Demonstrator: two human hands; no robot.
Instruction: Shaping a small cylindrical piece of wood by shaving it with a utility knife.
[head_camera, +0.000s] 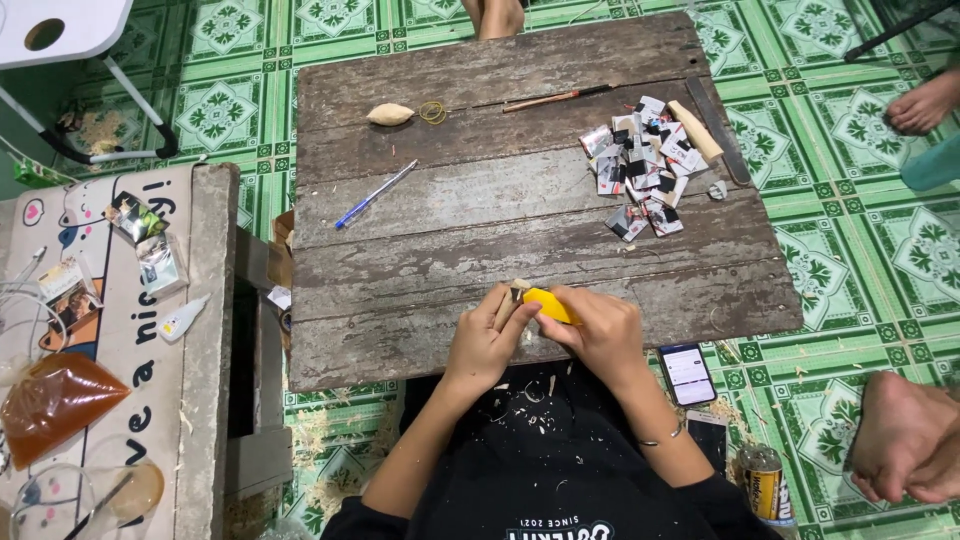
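My left hand (487, 340) grips a small pale wooden piece (508, 300) at the near edge of a weathered wooden board (520, 215). My right hand (600, 330) is closed around a yellow-handled knife (548, 304), its tip against the wooden piece. Both hands meet over the board's front edge. Pale wood shavings (530, 400) are scattered across my dark clothing below the hands.
On the board lie a blue pen (375, 194), a carved wooden lump (390, 114), a rubber band (433, 111), a pencil-like tool (555, 98), a pile of small cards (645, 165) and a wooden stick (695, 131). A phone (686, 374), a can (764, 484) and other people's feet (905, 440) are at right.
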